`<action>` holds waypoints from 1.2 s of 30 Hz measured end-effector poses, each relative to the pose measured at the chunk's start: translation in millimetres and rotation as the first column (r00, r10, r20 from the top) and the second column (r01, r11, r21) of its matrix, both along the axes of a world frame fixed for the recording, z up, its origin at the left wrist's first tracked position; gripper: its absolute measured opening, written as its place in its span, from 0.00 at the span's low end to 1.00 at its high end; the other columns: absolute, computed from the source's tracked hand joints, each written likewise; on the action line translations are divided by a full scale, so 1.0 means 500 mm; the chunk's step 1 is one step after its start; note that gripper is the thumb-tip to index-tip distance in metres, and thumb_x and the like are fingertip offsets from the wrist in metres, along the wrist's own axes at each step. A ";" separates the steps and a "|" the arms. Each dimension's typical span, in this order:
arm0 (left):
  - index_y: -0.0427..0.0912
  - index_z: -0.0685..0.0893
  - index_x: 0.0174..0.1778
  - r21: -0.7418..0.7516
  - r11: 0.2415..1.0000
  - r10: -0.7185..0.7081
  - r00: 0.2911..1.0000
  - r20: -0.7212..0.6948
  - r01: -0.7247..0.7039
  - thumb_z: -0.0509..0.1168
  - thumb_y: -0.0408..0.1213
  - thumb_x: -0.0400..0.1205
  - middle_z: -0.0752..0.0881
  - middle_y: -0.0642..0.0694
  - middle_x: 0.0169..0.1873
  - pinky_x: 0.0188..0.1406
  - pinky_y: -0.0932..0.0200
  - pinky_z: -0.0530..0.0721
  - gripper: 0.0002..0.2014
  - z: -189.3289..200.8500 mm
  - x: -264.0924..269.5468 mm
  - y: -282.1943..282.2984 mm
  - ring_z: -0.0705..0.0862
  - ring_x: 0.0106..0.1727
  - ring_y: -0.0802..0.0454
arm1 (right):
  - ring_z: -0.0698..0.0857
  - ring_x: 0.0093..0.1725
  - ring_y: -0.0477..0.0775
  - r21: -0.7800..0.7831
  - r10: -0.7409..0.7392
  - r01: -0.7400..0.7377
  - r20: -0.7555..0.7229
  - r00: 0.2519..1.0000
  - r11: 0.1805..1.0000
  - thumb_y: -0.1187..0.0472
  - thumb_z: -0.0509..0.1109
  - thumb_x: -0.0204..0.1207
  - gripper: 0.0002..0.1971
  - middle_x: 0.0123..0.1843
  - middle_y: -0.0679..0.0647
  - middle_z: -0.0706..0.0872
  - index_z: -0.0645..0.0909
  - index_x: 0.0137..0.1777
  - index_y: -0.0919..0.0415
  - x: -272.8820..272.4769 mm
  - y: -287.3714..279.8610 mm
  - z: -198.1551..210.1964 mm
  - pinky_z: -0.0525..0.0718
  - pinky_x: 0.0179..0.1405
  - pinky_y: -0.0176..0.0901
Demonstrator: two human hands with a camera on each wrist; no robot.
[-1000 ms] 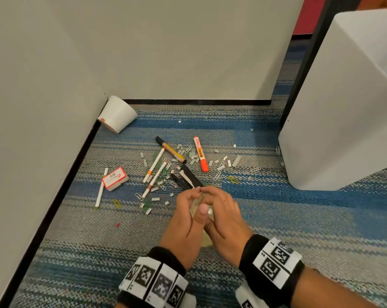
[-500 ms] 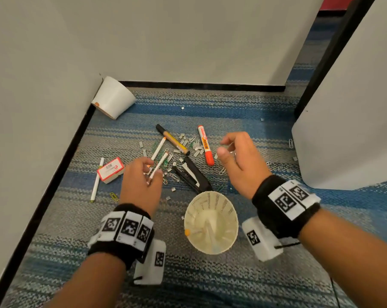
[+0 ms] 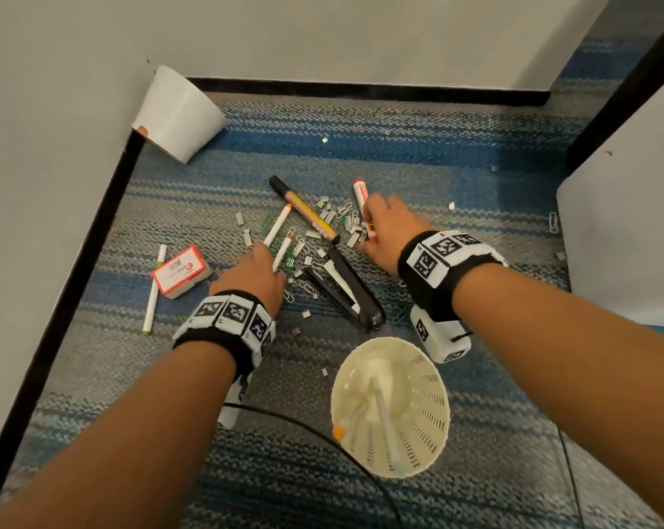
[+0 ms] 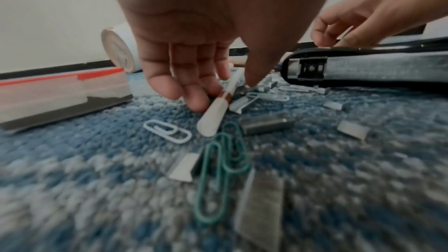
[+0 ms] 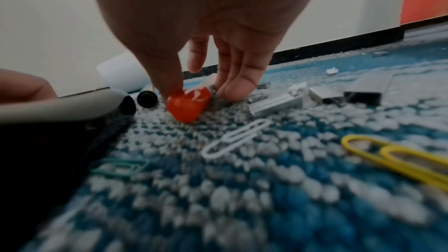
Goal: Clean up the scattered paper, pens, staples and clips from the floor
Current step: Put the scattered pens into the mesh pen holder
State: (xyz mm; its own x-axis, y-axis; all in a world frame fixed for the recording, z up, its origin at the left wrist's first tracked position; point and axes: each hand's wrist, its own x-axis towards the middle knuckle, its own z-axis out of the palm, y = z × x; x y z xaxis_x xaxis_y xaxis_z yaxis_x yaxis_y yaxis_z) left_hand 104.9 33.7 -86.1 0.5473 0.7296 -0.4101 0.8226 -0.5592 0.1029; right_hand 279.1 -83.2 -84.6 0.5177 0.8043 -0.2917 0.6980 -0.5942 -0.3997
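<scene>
Down on the carpet, left hand pinches one white pen; right hand grips the orange marker between thumb and fingers.

The head camera looks steeply down from above at the carpet in a wall corner, taking in both forearms. Each wrist camera sits almost at floor level, looking forward past its own palm toward the far wall, very near the litter. All three share the black stapler and the tipped white cup
</scene>
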 end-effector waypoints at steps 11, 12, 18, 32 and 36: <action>0.42 0.73 0.51 -0.001 1.000 0.004 0.999 0.042 -0.004 0.59 0.42 0.80 0.80 0.41 0.45 0.42 0.51 0.78 0.09 0.033 -0.014 -0.013 0.76 0.42 0.42 | 0.78 0.28 0.56 0.228 -0.111 0.150 -0.173 0.979 0.962 0.70 0.64 0.70 0.40 0.43 0.58 0.77 0.47 0.76 0.48 -0.009 -0.065 0.052 0.77 0.25 0.46; 0.44 0.71 0.48 0.031 0.999 0.015 0.996 0.084 -0.018 0.60 0.43 0.79 0.80 0.43 0.41 0.40 0.52 0.76 0.08 0.042 -0.018 -0.022 0.76 0.39 0.43 | 0.79 0.27 0.57 0.265 -0.123 0.169 -0.182 0.976 0.949 0.69 0.65 0.70 0.43 0.44 0.60 0.78 0.42 0.77 0.44 -0.014 -0.081 0.064 0.79 0.25 0.49; 0.44 0.67 0.65 -0.075 0.995 0.096 0.844 0.527 -0.067 0.63 0.33 0.78 0.77 0.51 0.30 0.31 0.56 0.72 0.21 0.094 -0.059 -0.068 0.77 0.29 0.49 | 0.83 0.27 0.59 0.431 -0.191 0.283 -0.245 0.951 0.857 0.70 0.70 0.67 0.57 0.46 0.68 0.82 0.29 0.73 0.29 -0.053 -0.177 0.142 0.86 0.27 0.59; 0.43 0.73 0.55 -0.096 0.990 0.137 0.656 0.742 -0.099 0.62 0.34 0.82 0.80 0.50 0.38 0.38 0.56 0.83 0.08 0.196 -0.096 -0.151 0.85 0.40 0.41 | 0.84 0.36 0.64 0.710 0.004 0.273 -0.362 0.932 0.650 0.70 0.65 0.70 0.47 0.44 0.58 0.79 0.42 0.71 0.25 -0.179 -0.265 0.218 0.85 0.36 0.67; 0.46 0.64 0.71 -0.353 0.935 0.310 0.399 0.863 0.035 0.61 0.28 0.81 0.83 0.37 0.44 0.41 0.50 0.89 0.23 0.244 -0.111 -0.223 0.86 0.41 0.40 | 0.85 0.46 0.57 0.731 0.028 0.273 -0.371 0.928 0.625 0.68 0.66 0.71 0.47 0.53 0.49 0.79 0.41 0.70 0.23 -0.211 -0.290 0.210 0.86 0.48 0.62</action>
